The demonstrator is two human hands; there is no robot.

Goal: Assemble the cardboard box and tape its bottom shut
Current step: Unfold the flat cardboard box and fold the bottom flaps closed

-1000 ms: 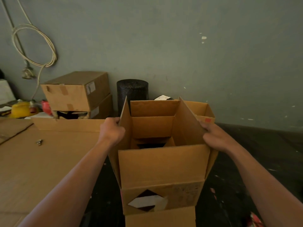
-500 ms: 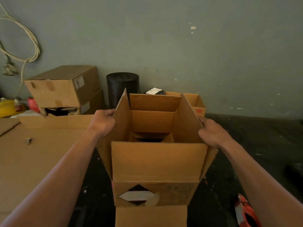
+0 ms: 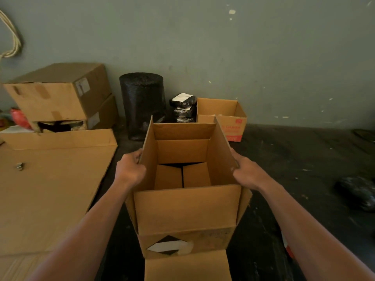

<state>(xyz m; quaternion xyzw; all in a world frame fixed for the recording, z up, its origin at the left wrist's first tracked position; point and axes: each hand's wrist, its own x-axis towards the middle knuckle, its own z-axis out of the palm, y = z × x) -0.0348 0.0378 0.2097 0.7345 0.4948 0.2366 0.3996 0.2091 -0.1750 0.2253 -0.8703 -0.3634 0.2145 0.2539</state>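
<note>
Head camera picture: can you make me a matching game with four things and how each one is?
1 cardboard box
2 black roll
3 cardboard sheet
4 small far box

A lying flat at the left
B flaps gripped by left hand and right hand
C standing on end by the wall
D red print on its side

Pairs: 1-B, 2-C, 3-A, 4-D

cardboard box (image 3: 187, 207) | brown, upright on dark floor | top flaps up | bottom flaps folded in, gap

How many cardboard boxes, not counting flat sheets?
4: open box at centre; upper box stacked on lower box at left; red-printed box by the wall. Others may be hidden.
</note>
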